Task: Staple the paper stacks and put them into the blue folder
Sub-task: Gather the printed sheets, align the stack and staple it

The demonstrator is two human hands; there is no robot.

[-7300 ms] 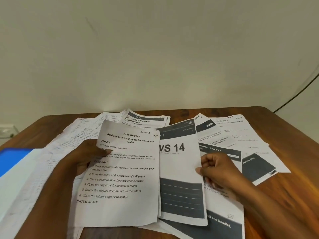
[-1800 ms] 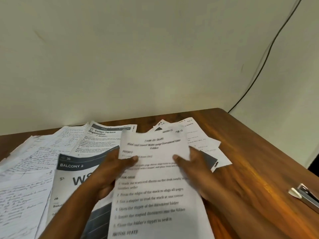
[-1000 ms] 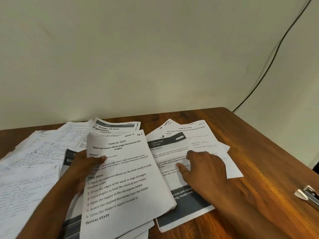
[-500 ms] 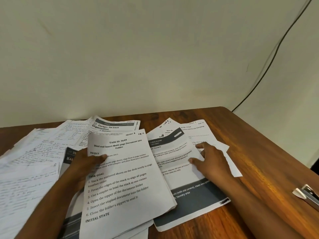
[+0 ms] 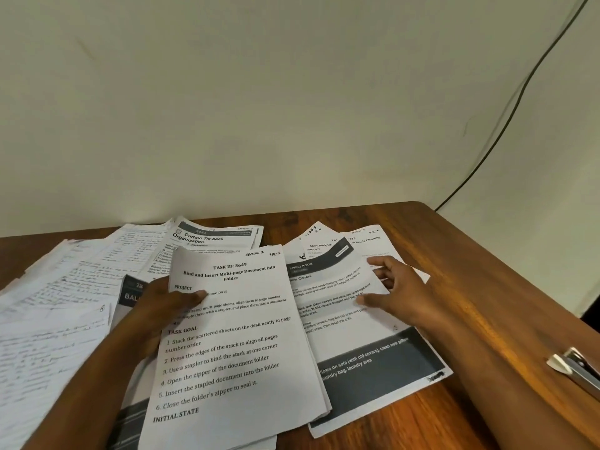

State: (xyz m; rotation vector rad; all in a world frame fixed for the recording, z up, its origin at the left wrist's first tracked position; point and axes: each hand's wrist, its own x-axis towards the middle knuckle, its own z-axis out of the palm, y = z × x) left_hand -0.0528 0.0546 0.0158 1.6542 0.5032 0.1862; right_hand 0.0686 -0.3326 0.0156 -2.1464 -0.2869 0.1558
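Observation:
My left hand (image 5: 162,306) holds a small stack of printed sheets (image 5: 233,345) by its left edge, thumb on the top page headed "TASK ID: 3649". My right hand (image 5: 396,293) pinches the right edge of a "LIVING ROOM" sheet with a dark band (image 5: 344,306), thumb under it and fingers on top. That sheet lies on other printed pages (image 5: 360,241) on the wooden table (image 5: 470,287). A metal stapler (image 5: 574,368) lies at the right edge of the view. The blue folder is out of sight.
Handwritten sheets (image 5: 61,297) spread over the table's left side. A "Curtain Tie-back Organization" page (image 5: 207,238) lies at the back by the wall. A black cable (image 5: 506,125) runs down the wall at the right. Bare wood shows between papers and stapler.
My right hand slid toward the right edge of the dark-banded sheet and lifted that edge slightly. The left hand keeps holding the stack in place.

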